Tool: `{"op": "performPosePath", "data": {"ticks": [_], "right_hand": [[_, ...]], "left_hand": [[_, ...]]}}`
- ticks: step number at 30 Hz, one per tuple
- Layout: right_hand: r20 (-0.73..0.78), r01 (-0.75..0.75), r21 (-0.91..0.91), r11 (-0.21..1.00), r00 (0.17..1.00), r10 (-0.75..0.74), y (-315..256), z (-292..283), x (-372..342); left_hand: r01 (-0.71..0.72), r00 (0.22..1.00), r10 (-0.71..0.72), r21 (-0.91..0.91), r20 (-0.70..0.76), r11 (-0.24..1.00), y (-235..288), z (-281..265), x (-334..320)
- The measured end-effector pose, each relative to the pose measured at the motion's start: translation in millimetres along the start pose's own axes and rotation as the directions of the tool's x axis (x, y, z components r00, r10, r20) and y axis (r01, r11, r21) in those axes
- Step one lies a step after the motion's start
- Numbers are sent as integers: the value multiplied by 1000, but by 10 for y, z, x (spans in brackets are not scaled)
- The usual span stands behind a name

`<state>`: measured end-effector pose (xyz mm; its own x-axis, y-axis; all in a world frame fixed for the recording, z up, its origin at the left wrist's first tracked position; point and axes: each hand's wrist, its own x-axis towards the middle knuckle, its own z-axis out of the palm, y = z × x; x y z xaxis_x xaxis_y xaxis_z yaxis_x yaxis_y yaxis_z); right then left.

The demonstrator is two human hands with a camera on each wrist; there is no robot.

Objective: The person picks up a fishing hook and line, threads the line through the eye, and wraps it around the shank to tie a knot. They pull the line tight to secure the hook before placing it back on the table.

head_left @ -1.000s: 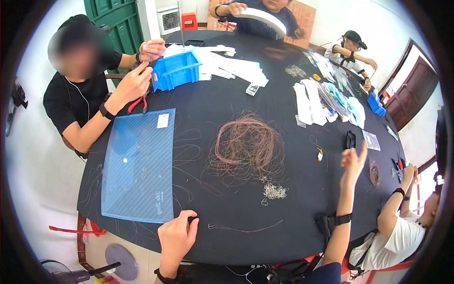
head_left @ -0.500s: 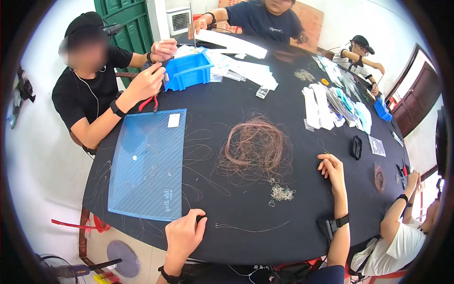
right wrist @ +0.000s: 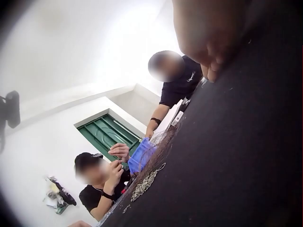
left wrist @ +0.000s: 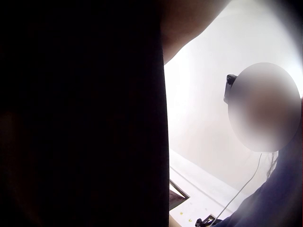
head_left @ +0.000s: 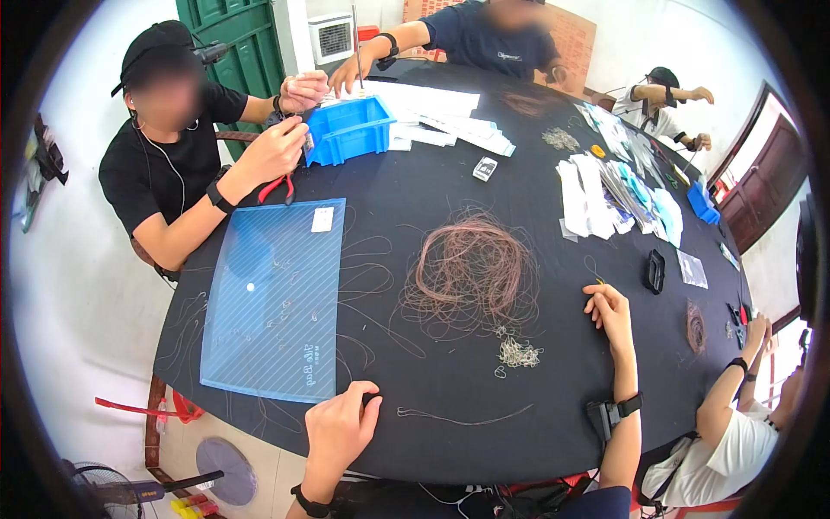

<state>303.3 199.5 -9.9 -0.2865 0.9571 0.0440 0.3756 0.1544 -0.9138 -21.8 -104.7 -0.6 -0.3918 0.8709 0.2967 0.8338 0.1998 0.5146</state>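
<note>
At the table's near edge, my left hand has its fingers curled, with a small black object showing between thumb and forefinger. The left wrist view is mostly dark and hides that hand's work. My right hand rests low over the cloth, fingers loosely bent. Its fingertips lie right at a small yellow piece, partly covered, with a thin line loop beyond. Between the hands lie a fine line with hooked ends, a heap of metal hooks and a tangled brown line coil.
A blue file bag with several hooked lines lies left. Across from it are a blue bin and red pliers. White packets and a black tray lie right. Other people sit around the black table.
My right hand has come down from a raised, finger-out pose to the table by the yellow piece. The left hand keeps its place. The person at the back has lowered a white strip.
</note>
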Motion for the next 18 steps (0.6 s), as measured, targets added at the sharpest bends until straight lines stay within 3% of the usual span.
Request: {"op": "performPosePath", "data": {"ticks": [18], "right_hand": [[-8, 22, -42, 999, 1000, -22, -25, 12, -12]], "left_hand": [[-4, 999, 3, -36, -32, 999, 7, 8, 6]]}}
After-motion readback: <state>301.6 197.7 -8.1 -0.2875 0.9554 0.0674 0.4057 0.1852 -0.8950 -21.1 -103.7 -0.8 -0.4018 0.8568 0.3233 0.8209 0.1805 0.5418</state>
